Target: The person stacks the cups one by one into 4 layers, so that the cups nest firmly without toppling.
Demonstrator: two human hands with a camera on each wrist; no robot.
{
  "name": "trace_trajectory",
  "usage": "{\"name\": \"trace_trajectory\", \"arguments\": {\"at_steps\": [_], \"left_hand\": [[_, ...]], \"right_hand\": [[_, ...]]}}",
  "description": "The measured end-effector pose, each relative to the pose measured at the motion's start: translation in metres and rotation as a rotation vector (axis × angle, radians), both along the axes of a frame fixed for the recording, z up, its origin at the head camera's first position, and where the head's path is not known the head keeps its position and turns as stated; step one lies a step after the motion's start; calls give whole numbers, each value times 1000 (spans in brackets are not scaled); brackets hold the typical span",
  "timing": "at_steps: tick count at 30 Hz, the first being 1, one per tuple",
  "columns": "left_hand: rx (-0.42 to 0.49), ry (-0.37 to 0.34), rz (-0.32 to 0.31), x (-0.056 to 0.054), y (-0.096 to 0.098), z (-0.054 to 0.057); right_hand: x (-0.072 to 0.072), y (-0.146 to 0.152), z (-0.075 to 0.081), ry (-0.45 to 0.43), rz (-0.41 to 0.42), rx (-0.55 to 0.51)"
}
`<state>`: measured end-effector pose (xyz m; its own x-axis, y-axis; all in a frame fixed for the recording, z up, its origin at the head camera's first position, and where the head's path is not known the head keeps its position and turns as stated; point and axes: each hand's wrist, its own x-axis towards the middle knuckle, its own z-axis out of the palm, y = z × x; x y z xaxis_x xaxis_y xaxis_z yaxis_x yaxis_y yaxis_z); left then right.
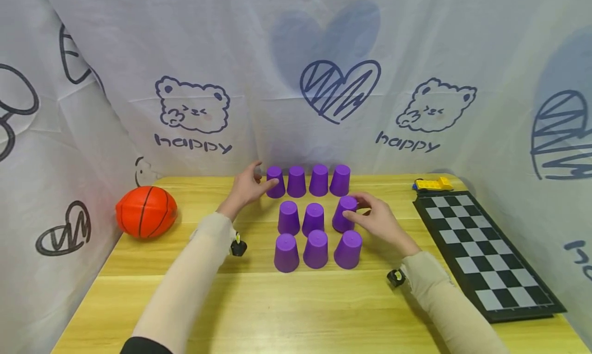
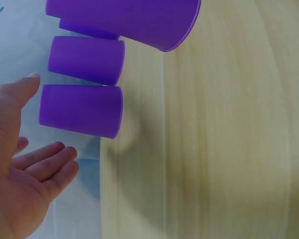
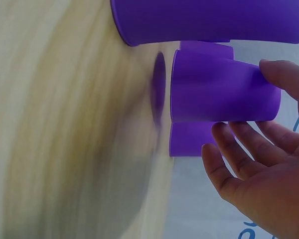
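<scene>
Purple cups stand upside down in three rows on the wooden table. My right hand (image 1: 376, 218) pinches the right cup of the middle row (image 1: 344, 213) between thumb and fingers. In the right wrist view this held cup (image 3: 219, 89) hangs a little above the tabletop, a dark shadow beneath it. My left hand (image 1: 248, 187) is at the left end of the back row, fingers spread around the leftmost cup (image 1: 276, 184). The left wrist view shows a gap between those fingers (image 2: 52, 167) and that cup (image 2: 81, 110). Two other middle-row cups, left (image 1: 289, 219) and centre (image 1: 313, 220), stand free.
Three cups form the front row, its centre cup (image 1: 316, 249) nearest me. An orange ball (image 1: 146, 211) lies at the left. On the right are a black-and-white checkered board (image 1: 483, 251) and a small yellow toy vehicle (image 1: 433, 184). A printed white curtain (image 1: 268, 123) hangs behind the table.
</scene>
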<state>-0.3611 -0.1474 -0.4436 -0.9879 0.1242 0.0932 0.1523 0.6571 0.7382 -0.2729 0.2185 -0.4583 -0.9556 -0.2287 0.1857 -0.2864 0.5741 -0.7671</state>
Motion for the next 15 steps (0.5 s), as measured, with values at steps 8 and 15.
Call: {"name": "trace_trajectory", "arguments": {"at_steps": [8, 15], "left_hand": [[18, 78, 35, 14, -12, -1], [36, 111, 30, 31, -13, 2]], "right_hand": [[-4, 4, 4, -4, -15, 4], [-7, 10, 10, -24, -48, 19]]}}
